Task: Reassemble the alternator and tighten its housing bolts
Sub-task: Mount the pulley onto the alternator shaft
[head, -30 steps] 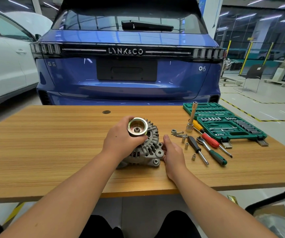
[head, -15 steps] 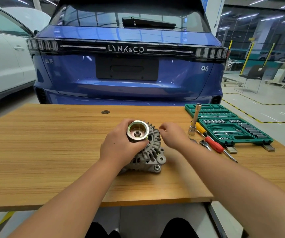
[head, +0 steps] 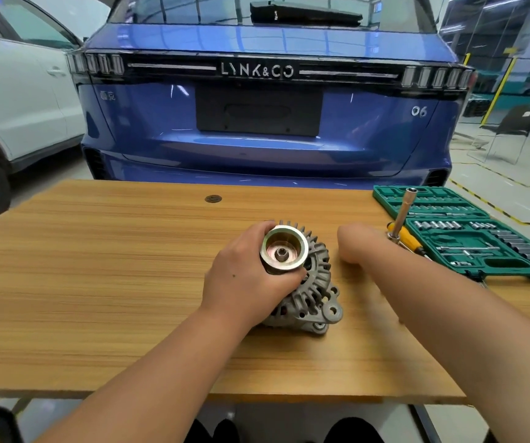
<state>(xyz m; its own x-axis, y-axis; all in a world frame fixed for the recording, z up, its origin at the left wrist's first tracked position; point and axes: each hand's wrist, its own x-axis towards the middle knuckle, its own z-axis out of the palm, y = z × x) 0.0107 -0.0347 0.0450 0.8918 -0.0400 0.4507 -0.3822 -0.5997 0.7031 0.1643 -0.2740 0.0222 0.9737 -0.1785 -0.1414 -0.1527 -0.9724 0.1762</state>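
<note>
From the head view, the alternator is seen standing mid-table, well back from the near edge, gripped around its pulley by the left hand. The right hand is blurred beside it; its grip cannot be told. Bare wood lies leftward; the socket case crowds the right edge.

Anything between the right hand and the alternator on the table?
Nothing: in the head view only bare wooden table shows between the right hand and the alternator, which the left hand holds.
</note>
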